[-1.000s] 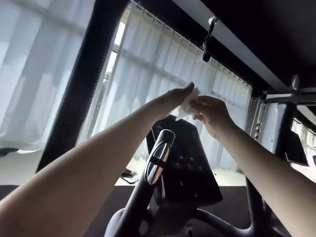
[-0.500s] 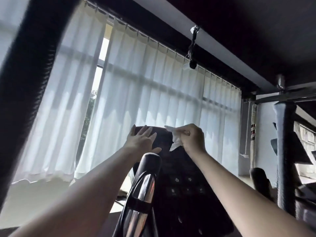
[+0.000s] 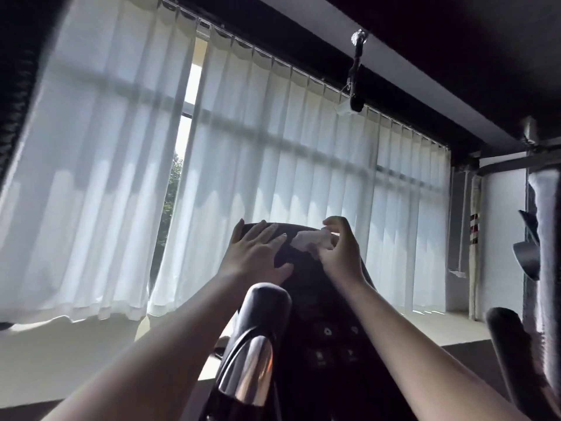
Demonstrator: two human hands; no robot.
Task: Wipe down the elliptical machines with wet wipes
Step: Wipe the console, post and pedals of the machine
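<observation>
2 bare forearms reach up and forward. The left hand (image 3: 255, 252) lies flat, fingers straight and spread; the right hand (image 3: 341, 253) curls, its fingers pinching a wipe (image 3: 309, 240).

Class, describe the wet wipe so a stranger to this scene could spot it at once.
Find the wide white curtains, then the dark console before them. At its top edge the right hand pinches a small crumpled wet wipe, the only pale scrap on the black panel; the left hand beside it holds nothing.
</observation>
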